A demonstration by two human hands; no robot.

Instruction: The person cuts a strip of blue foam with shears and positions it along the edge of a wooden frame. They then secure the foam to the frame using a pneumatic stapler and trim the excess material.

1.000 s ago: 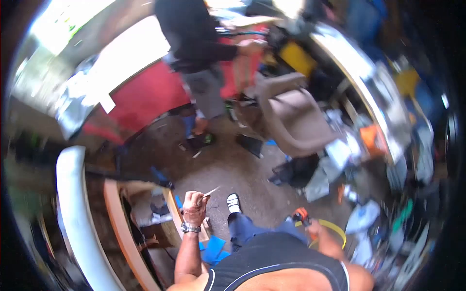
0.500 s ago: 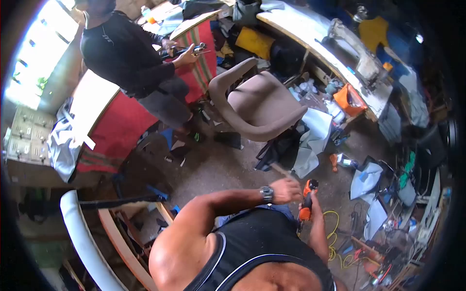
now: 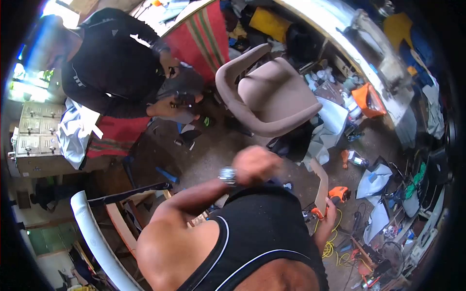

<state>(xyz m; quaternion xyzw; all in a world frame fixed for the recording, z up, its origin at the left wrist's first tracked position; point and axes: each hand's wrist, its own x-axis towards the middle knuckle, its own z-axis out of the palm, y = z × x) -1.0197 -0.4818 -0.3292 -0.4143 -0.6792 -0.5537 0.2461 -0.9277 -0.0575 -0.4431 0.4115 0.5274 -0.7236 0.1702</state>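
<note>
My right hand (image 3: 330, 213) grips an orange-and-black power tool (image 3: 339, 194) that looks like a staple gun, low at my right side. Along the same hand stands a flat, bent tan strip (image 3: 319, 186), its upper end pointing forward. In front of my chest is my left hand (image 3: 257, 165), a watch (image 3: 227, 175) on its wrist; motion smears its fingers. A yellow coiled hose (image 3: 330, 248) lies on the floor beside my right forearm.
A beige upholstered chair (image 3: 279, 94) stands ahead. At the left, another person (image 3: 116, 63) leans forward holding a small black object (image 3: 183, 101). A workbench (image 3: 335, 24) with a sewing machine (image 3: 376, 43) runs along the right. Scraps (image 3: 374, 179) litter the floor; a padded frame (image 3: 94, 233) is at my left.
My left hand has swung left and toward my chest, away from the tool. The tan strip, earlier by my left hand, is now at my right. The other person has come nearer and bent forward.
</note>
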